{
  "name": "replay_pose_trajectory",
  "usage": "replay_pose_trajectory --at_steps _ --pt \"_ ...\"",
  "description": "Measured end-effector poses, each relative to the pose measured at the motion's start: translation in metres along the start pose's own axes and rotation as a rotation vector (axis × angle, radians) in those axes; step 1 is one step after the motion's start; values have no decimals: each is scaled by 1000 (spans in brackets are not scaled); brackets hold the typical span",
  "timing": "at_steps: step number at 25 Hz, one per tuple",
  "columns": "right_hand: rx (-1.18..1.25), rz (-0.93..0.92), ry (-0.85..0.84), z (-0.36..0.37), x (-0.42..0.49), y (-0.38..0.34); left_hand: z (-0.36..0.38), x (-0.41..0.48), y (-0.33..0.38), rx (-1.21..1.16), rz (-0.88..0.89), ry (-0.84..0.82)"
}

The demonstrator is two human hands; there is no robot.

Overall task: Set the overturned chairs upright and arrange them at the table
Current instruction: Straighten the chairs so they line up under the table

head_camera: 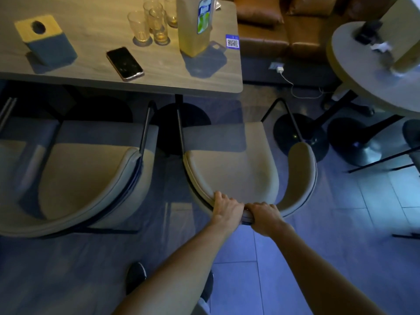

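Two beige upholstered chairs with dark metal legs stand upright side by side at the near edge of the wooden table. The left chair has its seat partly under the tabletop. The right chair faces the table's right end. My left hand grips the top rim of the right chair's curved backrest, fingers curled over it. My right hand grips the same rim right beside the left, the two hands nearly touching.
On the table lie a black phone, several glasses, a tall drink carton and a tissue box. A round table with black pedestal bases stands right. A brown sofa sits behind. My shoe is on the tiled floor.
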State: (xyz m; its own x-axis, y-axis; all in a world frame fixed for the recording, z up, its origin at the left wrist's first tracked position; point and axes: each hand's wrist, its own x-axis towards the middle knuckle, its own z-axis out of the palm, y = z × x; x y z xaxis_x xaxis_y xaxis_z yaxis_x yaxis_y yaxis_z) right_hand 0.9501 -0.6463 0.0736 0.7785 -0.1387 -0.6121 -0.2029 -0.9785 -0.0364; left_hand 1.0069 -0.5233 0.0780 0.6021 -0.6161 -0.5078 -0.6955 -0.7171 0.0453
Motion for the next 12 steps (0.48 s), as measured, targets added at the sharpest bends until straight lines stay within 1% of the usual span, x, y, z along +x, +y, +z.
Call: replay_pose_trajectory --at_steps 4,9,12 --pt "-48 -20 -22 1 4 11 -1 1 -2 15 8 18" --pt "-56 -26 -7 5 1 0 0 -6 -8 23 21 27" --pt "-35 -30 5 9 -2 -13 0 -16 -15 42 20 4"
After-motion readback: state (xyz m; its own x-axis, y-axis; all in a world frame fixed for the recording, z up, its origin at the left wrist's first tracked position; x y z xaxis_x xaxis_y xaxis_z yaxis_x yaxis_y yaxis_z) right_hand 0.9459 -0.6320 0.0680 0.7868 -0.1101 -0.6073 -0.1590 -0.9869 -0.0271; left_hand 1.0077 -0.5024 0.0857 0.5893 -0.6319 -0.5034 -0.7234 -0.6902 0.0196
